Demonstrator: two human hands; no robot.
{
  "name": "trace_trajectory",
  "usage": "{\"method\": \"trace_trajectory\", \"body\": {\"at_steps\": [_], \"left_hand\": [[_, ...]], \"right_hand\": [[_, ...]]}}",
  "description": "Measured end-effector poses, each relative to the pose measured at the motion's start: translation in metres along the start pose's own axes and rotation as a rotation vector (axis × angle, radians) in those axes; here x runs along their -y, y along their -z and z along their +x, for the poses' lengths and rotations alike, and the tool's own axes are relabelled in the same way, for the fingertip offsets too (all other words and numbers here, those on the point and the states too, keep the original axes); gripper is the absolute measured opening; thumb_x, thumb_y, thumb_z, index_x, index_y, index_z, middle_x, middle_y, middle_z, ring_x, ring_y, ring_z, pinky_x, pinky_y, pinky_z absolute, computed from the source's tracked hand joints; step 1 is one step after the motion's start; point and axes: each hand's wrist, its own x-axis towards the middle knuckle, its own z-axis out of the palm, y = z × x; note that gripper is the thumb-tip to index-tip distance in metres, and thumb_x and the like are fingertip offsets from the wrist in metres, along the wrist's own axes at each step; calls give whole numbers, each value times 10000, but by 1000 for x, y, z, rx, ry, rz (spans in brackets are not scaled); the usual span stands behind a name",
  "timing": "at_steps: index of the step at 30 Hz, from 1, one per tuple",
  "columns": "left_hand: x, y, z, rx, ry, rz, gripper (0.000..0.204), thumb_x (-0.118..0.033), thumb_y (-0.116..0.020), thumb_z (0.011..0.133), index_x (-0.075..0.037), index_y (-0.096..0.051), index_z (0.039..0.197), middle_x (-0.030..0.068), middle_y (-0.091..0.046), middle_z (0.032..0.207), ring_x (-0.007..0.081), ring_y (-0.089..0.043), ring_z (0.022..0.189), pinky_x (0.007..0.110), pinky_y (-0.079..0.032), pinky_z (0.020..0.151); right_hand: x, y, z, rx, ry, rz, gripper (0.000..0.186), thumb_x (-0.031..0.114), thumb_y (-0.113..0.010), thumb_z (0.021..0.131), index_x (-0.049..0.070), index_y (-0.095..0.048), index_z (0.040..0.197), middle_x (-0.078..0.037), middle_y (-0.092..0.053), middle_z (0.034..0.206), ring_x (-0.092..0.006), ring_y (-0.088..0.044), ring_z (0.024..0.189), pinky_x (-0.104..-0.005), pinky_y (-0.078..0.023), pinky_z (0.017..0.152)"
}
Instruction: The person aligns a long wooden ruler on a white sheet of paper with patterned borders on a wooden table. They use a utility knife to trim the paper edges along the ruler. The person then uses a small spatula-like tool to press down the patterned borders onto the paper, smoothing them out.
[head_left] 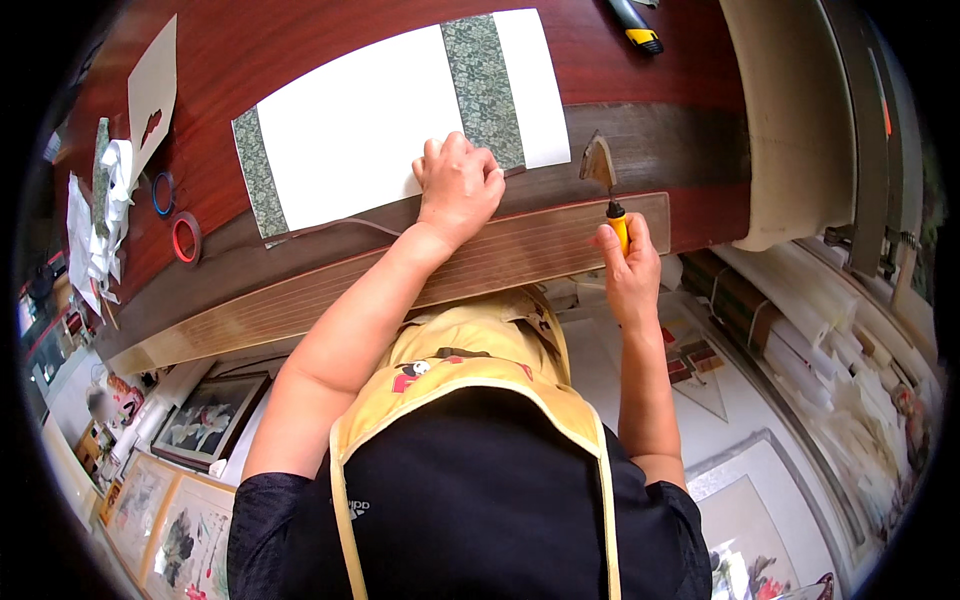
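Observation:
A white sheet with green patterned bands lies on the dark red table. My left hand rests on its near edge with the fingers bent and pressed together. What lies under those fingertips is hidden. A thin brown strip runs loosely along the near edge toward that hand. My right hand grips the yellow and black handle of a small trowel-like tool. Its pointed blade stands up and away from me, to the right of the sheet and apart from it.
A long clear ruler-like board lies along the table's front edge. At the left are a red tape roll, a blue ring, crumpled white scraps and a beige card. A black and yellow utility knife lies at the far right.

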Motion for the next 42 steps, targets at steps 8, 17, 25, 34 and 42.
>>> {"method": "trace_trajectory", "body": {"at_steps": [8,17,25,34,42], "left_hand": [[0,3,1,28,-4,3,124,-270,-727,856,-160,-745,800,23,-569,995,287,-478,1044,445,-363,906],[-1,5,2,60,21,10,153,-285,-713,868,-147,-742,809,30,-573,1002,291,-477,1061,443,-359,930],[-3,4,1,42,38,-7,143,-278,-711,865,-149,-747,815,28,-571,1011,290,-476,1063,444,-359,935],[-3,2,0,28,43,-16,141,-280,-713,861,-154,-747,808,24,-564,1004,285,-472,1064,441,-354,934],[-4,3,0,25,43,-8,143,-279,-711,857,-153,-740,796,26,-562,994,288,-473,1054,440,-358,922]], "right_hand": [[-5,11,-3,-62,216,-218,218,231,-710,976,49,-602,1029,-121,-554,878,-292,-573,756,-396,-476,679],[-2,13,-5,-77,236,-319,228,240,-739,947,72,-628,1052,-129,-585,926,-346,-615,807,-436,-499,702],[-1,14,-8,-73,227,-371,249,250,-753,934,75,-634,1065,-124,-597,942,-349,-626,819,-444,-510,703],[7,14,-9,-62,253,-443,257,262,-762,928,70,-652,1060,-110,-616,948,-328,-650,814,-422,-532,701],[11,15,-6,-59,280,-438,213,239,-748,935,77,-672,1051,-107,-622,928,-322,-659,784,-413,-537,678]]}}
